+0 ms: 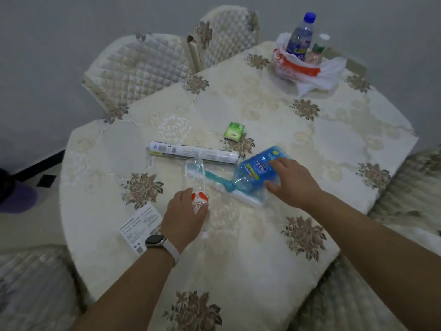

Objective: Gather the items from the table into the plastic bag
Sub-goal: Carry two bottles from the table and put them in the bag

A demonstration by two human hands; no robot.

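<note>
A clear plastic bottle point(195, 174) with a red and white label lies on the table, and my left hand point(185, 217) grips its near end. My right hand point(294, 181) curls round a blue soft pack point(256, 172) lying just right of it. Between them lies a teal toothbrush point(216, 179) in its wrapper. Behind these are a long white roll point(192, 152) and a small green packet point(234, 131). The white and red plastic bag point(307, 68) stands at the far right of the table, holding a blue-capped bottle point(301, 35) and a smaller clear bottle point(318, 50).
A white printed card point(139, 225) lies near the table's left edge, by my left wrist. The round table point(238, 259) has a cream floral cloth. Quilted chairs point(143, 68) stand behind it, and more padded seats flank it near left and right.
</note>
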